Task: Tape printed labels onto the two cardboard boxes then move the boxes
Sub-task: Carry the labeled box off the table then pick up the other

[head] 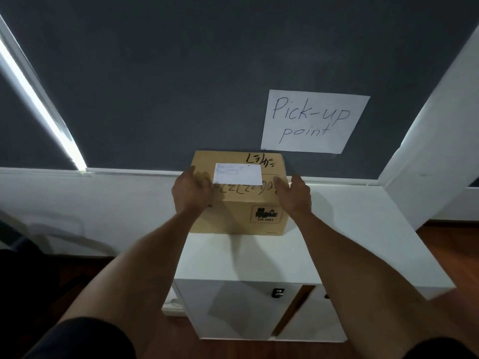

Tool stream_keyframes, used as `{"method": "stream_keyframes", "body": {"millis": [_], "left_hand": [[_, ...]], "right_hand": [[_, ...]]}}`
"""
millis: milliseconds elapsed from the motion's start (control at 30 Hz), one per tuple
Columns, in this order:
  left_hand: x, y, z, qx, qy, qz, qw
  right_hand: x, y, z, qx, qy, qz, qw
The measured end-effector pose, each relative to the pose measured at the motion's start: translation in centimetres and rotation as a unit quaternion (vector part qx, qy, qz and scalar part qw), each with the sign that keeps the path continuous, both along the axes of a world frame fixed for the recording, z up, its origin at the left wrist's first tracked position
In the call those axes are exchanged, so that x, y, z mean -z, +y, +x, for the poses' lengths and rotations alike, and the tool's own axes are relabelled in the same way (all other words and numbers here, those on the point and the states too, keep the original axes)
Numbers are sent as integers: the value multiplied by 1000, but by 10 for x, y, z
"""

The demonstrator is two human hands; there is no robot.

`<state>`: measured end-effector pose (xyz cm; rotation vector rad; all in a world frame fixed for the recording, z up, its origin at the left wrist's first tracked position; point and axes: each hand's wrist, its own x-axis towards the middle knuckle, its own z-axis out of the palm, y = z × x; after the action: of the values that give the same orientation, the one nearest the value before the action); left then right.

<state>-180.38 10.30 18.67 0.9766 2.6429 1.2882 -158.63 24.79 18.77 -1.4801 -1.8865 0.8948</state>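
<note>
At 6 o'clock two bare forearms in dark sleeves [85, 338] reach forward over a white counter [248, 257] with cabinet doors [233, 312] below it. Toward 12 o'clock from there a cardboard box [238, 211] stands on the far part of the counter, against the wall. The left hand [190, 193] lies against the box's 9 o'clock side, fingers fairly straight and spread over its top edge; the right hand [295, 196] lies against the 3 o'clock side with fingers straight. Neither is curled round the box. A printed label [237, 174] sits on the box top, with black handwriting around it. A warning sticker [265, 214] marked UN 3481 shows on the near face. Beyond, at 1 o'clock, a paper sign [313, 121] reading "Pick-up point" hangs on the dark wall [181, 86].
</note>
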Motion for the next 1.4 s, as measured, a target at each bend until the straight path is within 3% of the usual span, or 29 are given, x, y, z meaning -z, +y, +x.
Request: {"method": "stream_keyframes", "body": {"millis": [333,533,800,1100,1400], "left_hand": [[-16,55,82,153,-66,22,986],[-20,98,167,267,-80,12,960],[-31,134,345,411,-139,15,901],[-39,149,585,537,-134,-4,833],[-33,117,836,667,-123,-26,735]], "right_hand": [[-21,3,59,56,-25,51,997],[-24,11,151,146,-25,33,988],[-27,3,328,267,-25,38,963],[-28,-45,558,404,-27,28,914],[-31,-143,789,569,-39,18,821]]}}
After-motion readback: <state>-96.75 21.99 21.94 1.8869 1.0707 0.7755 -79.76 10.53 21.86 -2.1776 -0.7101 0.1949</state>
